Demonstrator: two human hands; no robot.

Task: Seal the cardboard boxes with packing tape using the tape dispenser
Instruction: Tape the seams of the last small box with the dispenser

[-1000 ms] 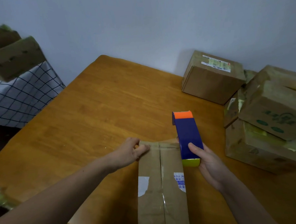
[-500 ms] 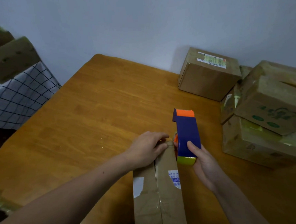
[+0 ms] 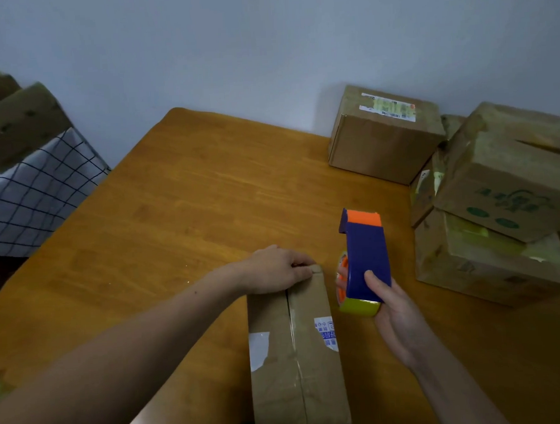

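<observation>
A long brown cardboard box (image 3: 299, 356) lies on the wooden table (image 3: 181, 217) in front of me, its two top flaps meeting in a centre seam. My left hand (image 3: 275, 270) rests on the box's far end, fingers curled over the far edge. Just right of that end, my right hand (image 3: 391, 319) grips the tape dispenser (image 3: 365, 259), which is blue with an orange top and a yellow-green base. The dispenser stands upright, apart from the box.
A closed box with a label (image 3: 384, 131) stands at the back right. Beside it, at the right edge, is a stack of printed boxes (image 3: 498, 200). More boxes (image 3: 14, 125) sit on a checked cloth (image 3: 34, 195) at the left.
My left hand has slid from the box's left far corner across to the middle of the far edge. My right hand has kept the dispenser just right of the box.
</observation>
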